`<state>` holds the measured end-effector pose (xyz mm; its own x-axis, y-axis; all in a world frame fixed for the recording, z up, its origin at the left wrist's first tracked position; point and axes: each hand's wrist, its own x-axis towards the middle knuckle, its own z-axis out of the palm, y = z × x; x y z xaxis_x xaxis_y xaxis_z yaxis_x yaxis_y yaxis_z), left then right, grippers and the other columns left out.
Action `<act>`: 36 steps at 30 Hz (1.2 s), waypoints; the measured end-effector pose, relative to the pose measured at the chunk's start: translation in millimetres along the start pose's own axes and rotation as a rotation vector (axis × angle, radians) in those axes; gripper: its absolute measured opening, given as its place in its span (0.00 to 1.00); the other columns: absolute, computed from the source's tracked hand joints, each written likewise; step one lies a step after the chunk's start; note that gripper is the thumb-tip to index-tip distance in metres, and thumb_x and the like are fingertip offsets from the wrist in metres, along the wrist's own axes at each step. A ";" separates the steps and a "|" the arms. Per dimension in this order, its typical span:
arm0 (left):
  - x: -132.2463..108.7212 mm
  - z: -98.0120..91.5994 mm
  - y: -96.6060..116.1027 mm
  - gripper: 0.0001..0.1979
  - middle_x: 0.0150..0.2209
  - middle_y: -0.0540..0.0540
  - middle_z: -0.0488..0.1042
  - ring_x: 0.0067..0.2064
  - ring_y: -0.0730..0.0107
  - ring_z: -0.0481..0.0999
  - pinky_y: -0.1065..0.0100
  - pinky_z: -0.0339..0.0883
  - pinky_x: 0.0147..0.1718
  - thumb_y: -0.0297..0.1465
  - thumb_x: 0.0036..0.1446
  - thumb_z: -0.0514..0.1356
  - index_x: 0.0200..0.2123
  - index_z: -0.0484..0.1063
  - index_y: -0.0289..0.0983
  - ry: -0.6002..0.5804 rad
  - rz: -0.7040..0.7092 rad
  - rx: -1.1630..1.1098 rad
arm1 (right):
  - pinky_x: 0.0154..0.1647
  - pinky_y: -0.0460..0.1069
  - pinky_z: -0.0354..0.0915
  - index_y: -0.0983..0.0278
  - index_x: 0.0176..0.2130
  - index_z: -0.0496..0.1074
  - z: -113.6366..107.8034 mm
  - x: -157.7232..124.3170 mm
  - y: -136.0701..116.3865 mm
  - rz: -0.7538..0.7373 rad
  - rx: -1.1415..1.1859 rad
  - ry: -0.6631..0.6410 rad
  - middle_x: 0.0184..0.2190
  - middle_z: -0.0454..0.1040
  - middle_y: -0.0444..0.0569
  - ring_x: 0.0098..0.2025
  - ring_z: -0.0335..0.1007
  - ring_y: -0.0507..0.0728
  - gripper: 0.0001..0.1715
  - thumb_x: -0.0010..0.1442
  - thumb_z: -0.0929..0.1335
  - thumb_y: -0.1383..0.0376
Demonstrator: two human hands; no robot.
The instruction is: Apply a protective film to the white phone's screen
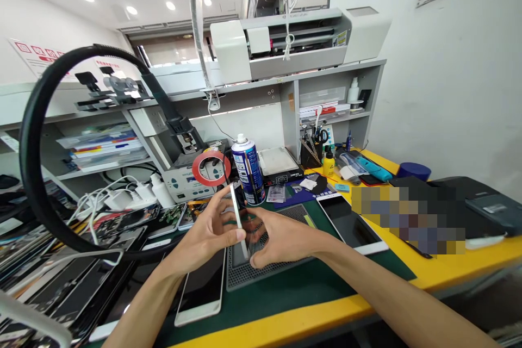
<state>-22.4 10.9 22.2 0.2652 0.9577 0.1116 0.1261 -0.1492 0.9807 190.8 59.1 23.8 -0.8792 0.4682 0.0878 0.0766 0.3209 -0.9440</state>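
My left hand (212, 228) is closed on a white-framed phone (240, 220), its thumb pressed on the near edge. The phone stands tilted on its side, seen almost edge-on, with its dark glossy face turned to the right. My right hand (281, 236) curves round that face, fingers toward the upper part and thumb by the lower end; its fingertips are partly hidden. Under both hands lies a grey perforated pad (261, 274) on a green mat (285, 296). One white phone (202, 288) lies left of the pad, and another white phone (350, 223) lies right of it.
Behind the hands stand a blue spray can (248, 168) and a roll of red tape (211, 168). A thick black hose (30, 136) arches at left over stacked phone parts (81, 283). A yellow bottle (328, 164) and a pen holder (310, 152) stand at the back right.
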 end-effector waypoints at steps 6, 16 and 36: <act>0.1 1.4 1.7 0.41 0.65 0.43 0.60 0.64 0.50 0.62 0.54 0.66 0.58 0.34 0.58 0.67 0.68 0.48 0.54 -0.019 0.021 -0.025 | 0.31 0.45 0.63 0.61 0.48 0.65 0.8 0.6 4.1 0.018 -0.019 0.022 0.38 0.69 0.45 0.39 0.66 0.55 0.29 0.47 0.74 0.67; 0.0 3.2 4.4 0.40 0.64 0.42 0.61 0.63 0.50 0.64 0.54 0.66 0.57 0.34 0.58 0.67 0.67 0.49 0.53 -0.018 0.022 -0.030 | 0.29 0.44 0.60 0.62 0.48 0.65 -0.3 1.1 4.1 0.053 0.028 0.013 0.35 0.67 0.43 0.35 0.63 0.52 0.30 0.46 0.75 0.69; -0.4 1.1 4.1 0.41 0.65 0.40 0.60 0.63 0.47 0.64 0.51 0.66 0.56 0.35 0.57 0.67 0.68 0.49 0.52 -0.014 0.003 -0.047 | 0.26 0.44 0.56 0.61 0.48 0.65 1.9 2.1 4.5 0.066 0.050 0.039 0.32 0.63 0.41 0.31 0.58 0.50 0.31 0.45 0.75 0.70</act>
<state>-21.0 9.7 26.0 0.2785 0.9538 0.1129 0.0803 -0.1403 0.9868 188.4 60.0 19.0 -0.8538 0.5193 0.0364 0.1095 0.2475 -0.9627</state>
